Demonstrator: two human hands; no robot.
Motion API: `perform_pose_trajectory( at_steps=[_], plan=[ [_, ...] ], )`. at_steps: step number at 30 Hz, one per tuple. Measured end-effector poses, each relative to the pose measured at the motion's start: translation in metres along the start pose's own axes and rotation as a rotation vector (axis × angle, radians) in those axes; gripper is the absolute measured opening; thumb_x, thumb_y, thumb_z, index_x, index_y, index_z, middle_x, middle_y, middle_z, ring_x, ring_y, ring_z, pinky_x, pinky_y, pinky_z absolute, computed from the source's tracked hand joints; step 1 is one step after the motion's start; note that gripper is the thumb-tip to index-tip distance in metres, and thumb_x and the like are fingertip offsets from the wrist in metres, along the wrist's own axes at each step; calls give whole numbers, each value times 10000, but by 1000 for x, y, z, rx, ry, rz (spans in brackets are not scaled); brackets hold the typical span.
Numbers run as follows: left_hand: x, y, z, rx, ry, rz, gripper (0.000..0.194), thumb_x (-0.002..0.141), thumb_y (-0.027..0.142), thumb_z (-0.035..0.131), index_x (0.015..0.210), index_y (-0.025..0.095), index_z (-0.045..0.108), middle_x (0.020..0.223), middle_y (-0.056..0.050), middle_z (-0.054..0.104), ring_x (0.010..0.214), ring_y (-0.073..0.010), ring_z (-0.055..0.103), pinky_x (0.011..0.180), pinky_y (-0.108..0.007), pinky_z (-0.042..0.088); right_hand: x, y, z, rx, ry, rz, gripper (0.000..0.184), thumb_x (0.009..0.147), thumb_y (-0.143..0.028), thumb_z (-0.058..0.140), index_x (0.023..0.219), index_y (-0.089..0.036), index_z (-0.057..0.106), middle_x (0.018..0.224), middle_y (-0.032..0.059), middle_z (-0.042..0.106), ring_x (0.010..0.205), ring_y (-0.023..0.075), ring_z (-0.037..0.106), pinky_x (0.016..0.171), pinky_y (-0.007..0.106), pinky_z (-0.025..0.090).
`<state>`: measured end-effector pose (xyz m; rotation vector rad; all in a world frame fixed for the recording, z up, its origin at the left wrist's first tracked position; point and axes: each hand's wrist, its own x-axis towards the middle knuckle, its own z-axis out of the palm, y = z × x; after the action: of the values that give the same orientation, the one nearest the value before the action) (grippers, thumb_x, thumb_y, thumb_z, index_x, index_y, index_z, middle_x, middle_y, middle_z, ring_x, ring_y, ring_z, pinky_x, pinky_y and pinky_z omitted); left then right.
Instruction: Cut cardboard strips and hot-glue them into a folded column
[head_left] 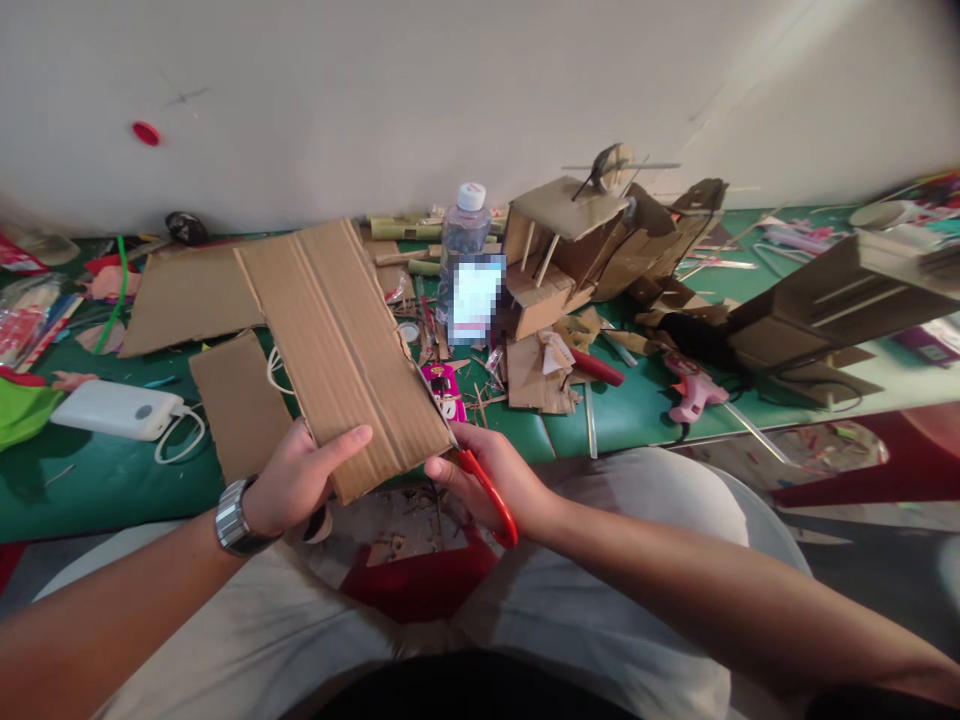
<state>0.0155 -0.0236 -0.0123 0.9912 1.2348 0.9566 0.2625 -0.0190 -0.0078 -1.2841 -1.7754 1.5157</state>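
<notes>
My left hand [300, 475] grips the near left edge of a long brown cardboard piece [337, 350], thumb on top and fingers underneath. Red-handled scissors [489, 498] are in my right hand [499, 478], at the cardboard's near right corner. Their blades are mostly hidden by the cardboard and my fingers, so how far they are spread does not show. The cardboard is tilted up and away from me above the green table edge. Under its left side lies a smaller cardboard rectangle [238, 405], and a larger cardboard sheet [191, 300] is behind that.
A cardboard model [559, 235] with sticks stands at the back beside a clear bottle [463, 225] and a blurred lit screen [477, 298]. A pink glue gun [694, 390] lies to the right. At left is a white power bank [116, 408]. Scraps litter the green table [37, 500].
</notes>
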Motion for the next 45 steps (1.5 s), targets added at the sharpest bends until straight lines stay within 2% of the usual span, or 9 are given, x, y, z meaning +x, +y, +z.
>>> perform_pose_trajectory(
  at_steps=[6,13,16,20,28,31,35,40,45],
  plan=[
    [-2,7,0,120,-39,57,586,833,522,801,1279,148,729,1242,-142,786,1278,-367,674,1101,-488,544,-2,-6,-2,-1,-38,-8,550,889,-760,618,859,-214,559,641,-22,546,616,161,535,559,272,421],
    [-9,14,12,236,-195,118,584,888,558,720,1314,158,716,1158,-149,810,1299,-359,659,1158,-504,489,-4,-11,-9,2,-51,-59,476,918,-664,660,996,-196,617,875,28,679,815,205,619,751,314,519],
    [-10,14,14,204,-183,104,581,874,546,739,1315,168,717,1207,-146,797,1271,-361,677,1133,-501,515,-4,-12,-10,7,-56,-72,466,917,-642,671,1065,-203,618,917,33,693,886,231,640,824,339,534],
    [-9,15,11,167,-77,83,585,831,550,779,1278,173,741,1249,-136,785,1230,-376,700,1093,-498,550,-4,-13,-10,37,-88,-90,415,947,-583,655,1125,-215,583,951,28,687,915,233,647,860,350,535],
    [-7,17,13,199,-49,83,627,796,586,791,1252,158,754,1230,-148,790,1189,-372,717,1085,-486,553,-4,-14,-9,-40,-85,-48,379,973,-579,617,1091,-220,583,791,-5,654,815,214,630,802,336,522],
    [-8,17,16,206,-87,78,639,807,591,779,1273,156,741,1244,-152,784,1205,-365,711,1093,-480,548,-3,-11,-8,-74,-68,-46,378,995,-570,583,1118,-212,590,830,8,684,818,210,641,792,327,512],
    [-9,16,16,193,-119,60,613,833,569,767,1278,148,738,1285,-157,767,1229,-357,700,1094,-465,548,-1,-9,-6,-123,-36,-42,372,996,-577,568,994,-205,589,890,27,694,791,191,623,743,307,484],
    [-10,16,15,189,-107,58,615,824,572,773,1272,152,741,1281,-155,769,1232,-364,698,1095,-479,546,1,-8,-5,-158,16,-22,487,920,-688,630,851,-212,549,796,4,639,722,169,569,664,282,429],
    [-10,17,16,164,-99,40,630,805,585,786,1262,153,747,1264,-155,776,1213,-370,708,1080,-477,557,1,-7,-5,-178,15,-1,571,872,-772,626,830,-208,546,693,-17,568,652,153,508,591,267,372]
  ],
)
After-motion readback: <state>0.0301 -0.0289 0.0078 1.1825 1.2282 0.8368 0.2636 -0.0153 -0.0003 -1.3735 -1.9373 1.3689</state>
